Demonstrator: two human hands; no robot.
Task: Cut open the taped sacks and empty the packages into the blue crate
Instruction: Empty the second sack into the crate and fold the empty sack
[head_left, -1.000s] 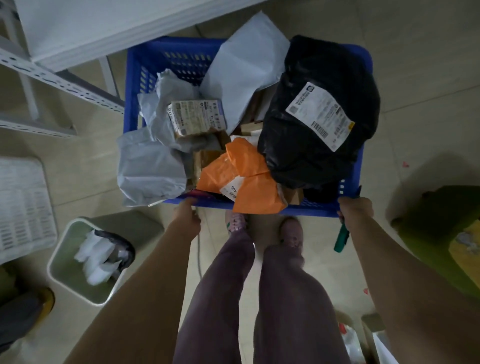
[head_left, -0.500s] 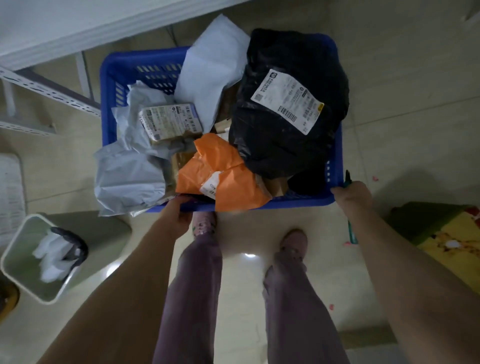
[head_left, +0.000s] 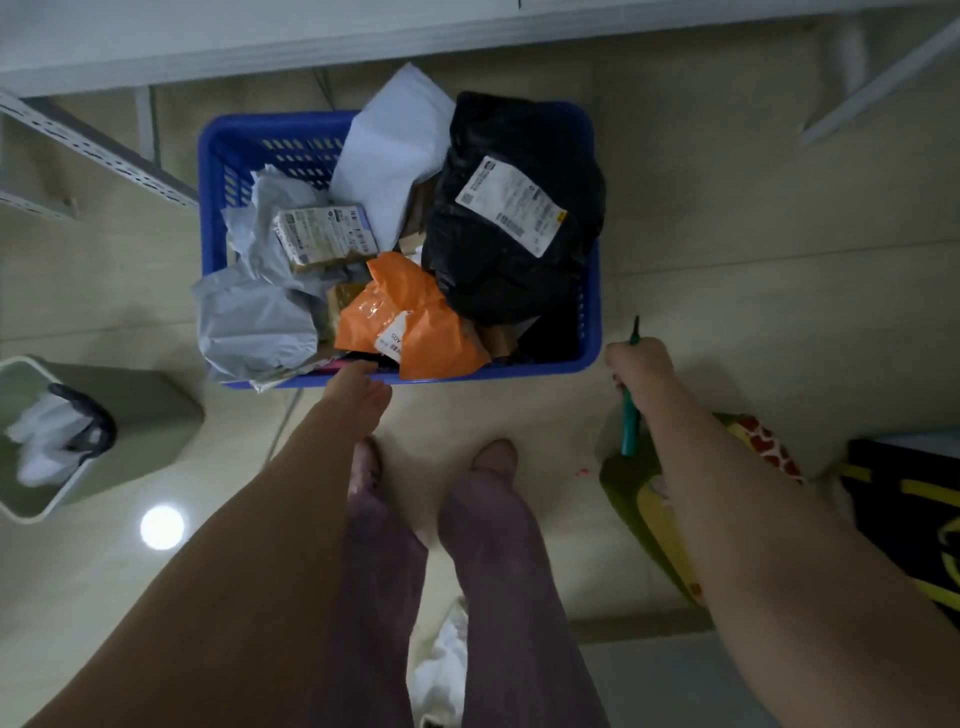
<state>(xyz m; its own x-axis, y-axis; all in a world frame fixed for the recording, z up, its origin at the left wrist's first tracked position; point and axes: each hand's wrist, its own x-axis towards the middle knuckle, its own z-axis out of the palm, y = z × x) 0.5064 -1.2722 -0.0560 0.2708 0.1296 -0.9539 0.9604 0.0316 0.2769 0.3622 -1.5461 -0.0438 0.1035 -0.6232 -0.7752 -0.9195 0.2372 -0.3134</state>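
On the floor, far centre: blue crate (head_left: 519, 371), heaped over its rim with packages.

Hidden / unclear:
- Far wall of the crate mostly covered by a white mailer (head_left: 395, 150) and a big black bag (head_left: 498, 280).
- Black bag carries a white label (head_left: 511, 205); the print is too small to read.
- Orange mailer (head_left: 415, 322) lies at the near side and droops over the near rim. Grey mailer (head_left: 249, 322) bulges out over the near-left corner. Small labelled box (head_left: 324, 231) sits on crumpled grey wrap; the lower layers cannot be seen.
- Bin (head_left: 140, 415) at left is cut off by the frame edge, with white paper inside.
- Green sack (head_left: 618, 478) at near right is partly behind the right forearm; its contents are not visible.

Hands:
- Left hand (head_left: 358, 389): fingers reach forward, tips on the crate's near rim beside the orange mailer. Cannot tell whether they hook over the edge.
- Right hand (head_left: 641, 366): closed in a fist round a green-handled cutter (head_left: 630, 426), dark tip sticking out the far side and handle out the near side. It is just beside the crate's near-right corner, not touching it.
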